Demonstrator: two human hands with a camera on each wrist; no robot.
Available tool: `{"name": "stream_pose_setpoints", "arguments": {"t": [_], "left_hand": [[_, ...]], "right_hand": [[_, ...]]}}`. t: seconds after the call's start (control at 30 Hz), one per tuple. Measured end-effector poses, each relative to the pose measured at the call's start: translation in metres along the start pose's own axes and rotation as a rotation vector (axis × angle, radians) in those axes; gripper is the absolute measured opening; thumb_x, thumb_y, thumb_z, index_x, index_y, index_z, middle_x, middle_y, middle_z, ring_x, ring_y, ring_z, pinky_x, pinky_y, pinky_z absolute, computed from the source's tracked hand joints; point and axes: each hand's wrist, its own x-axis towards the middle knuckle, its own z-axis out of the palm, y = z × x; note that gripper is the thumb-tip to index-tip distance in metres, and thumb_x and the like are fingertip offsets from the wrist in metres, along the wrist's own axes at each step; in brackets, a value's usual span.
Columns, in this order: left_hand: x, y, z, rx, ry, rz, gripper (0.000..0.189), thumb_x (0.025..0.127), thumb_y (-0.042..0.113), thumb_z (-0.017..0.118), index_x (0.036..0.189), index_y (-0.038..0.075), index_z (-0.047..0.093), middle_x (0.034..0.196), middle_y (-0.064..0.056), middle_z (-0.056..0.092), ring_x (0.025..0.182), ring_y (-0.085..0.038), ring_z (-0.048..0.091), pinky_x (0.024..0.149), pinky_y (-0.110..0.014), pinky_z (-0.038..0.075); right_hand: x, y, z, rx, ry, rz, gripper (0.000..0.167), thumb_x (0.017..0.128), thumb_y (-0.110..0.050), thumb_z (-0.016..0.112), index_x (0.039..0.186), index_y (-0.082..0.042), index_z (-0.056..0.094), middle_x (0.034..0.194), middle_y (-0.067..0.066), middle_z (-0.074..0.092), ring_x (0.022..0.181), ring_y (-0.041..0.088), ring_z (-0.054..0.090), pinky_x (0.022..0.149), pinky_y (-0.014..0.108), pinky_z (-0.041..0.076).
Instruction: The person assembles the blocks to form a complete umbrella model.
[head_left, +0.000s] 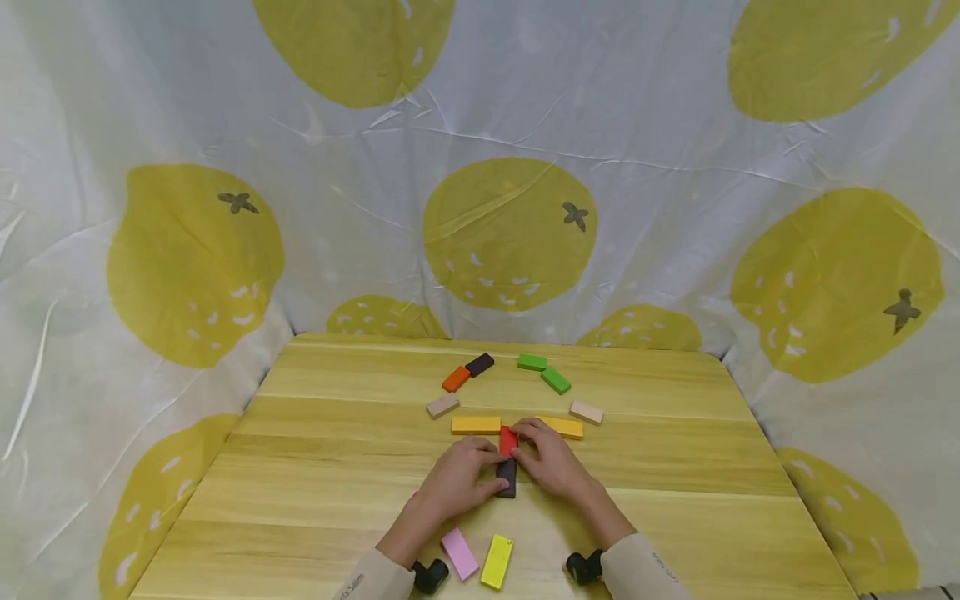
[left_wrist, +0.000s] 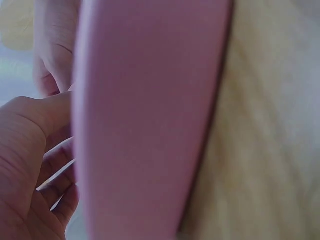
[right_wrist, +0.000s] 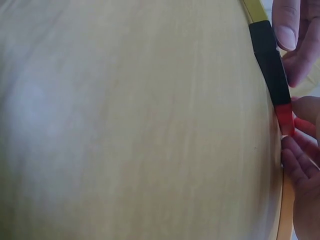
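A red block (head_left: 507, 442) lies end to end with a black block (head_left: 507, 479) on the wooden table. My right hand (head_left: 557, 461) pinches the red block between thumb and fingers, as the right wrist view also shows. Beside the black block rests my left hand (head_left: 459, 479), its thumb and index fingertip at the left edge; contact is hard to make out. Just beyond the red block, one yellow-orange block (head_left: 476, 426) lies to its left and another (head_left: 562, 427) to its right, partly behind my right fingers. A pink block (left_wrist: 150, 120) blocks much of the left wrist view.
Farther back lie an orange block (head_left: 455, 379), a dark block (head_left: 480, 365), two green blocks (head_left: 532, 362) and two pale wooden blocks (head_left: 443, 406). Near my forearms are a pink block (head_left: 460, 554) and a yellow block (head_left: 497, 562). A lemon-print curtain (head_left: 660, 250) surrounds the table.
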Motion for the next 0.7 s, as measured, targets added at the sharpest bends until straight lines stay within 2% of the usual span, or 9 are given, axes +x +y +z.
{"name": "stream_pose_setpoints", "arguments": {"t": [0.43, 0.7], "left_hand": [[0.0034, -0.0031, -0.0021, -0.007, -0.010, 0.000, 0.043, 0.094, 0.043, 0.075, 0.127, 0.015, 0.075, 0.124, 0.001, 0.071, 0.122, -0.020, 0.062, 0.107, -0.040, 0.052], [0.0034, -0.0042, -0.0024, 0.003, -0.026, -0.024, 0.047, 0.095, 0.045, 0.073, 0.132, 0.016, 0.073, 0.126, 0.000, 0.070, 0.123, -0.020, 0.061, 0.107, -0.041, 0.052]], "right_hand": [[0.0007, 0.0009, 0.0010, -0.004, 0.002, 0.011, 0.037, 0.102, -0.023, 0.066, 0.137, -0.011, 0.064, 0.140, 0.006, 0.060, 0.123, 0.021, 0.062, 0.106, 0.044, 0.053], [0.0016, -0.0002, 0.0025, -0.001, 0.011, 0.020, 0.038, 0.102, -0.024, 0.066, 0.137, -0.010, 0.064, 0.140, 0.006, 0.059, 0.128, 0.025, 0.060, 0.109, 0.045, 0.051]]}}
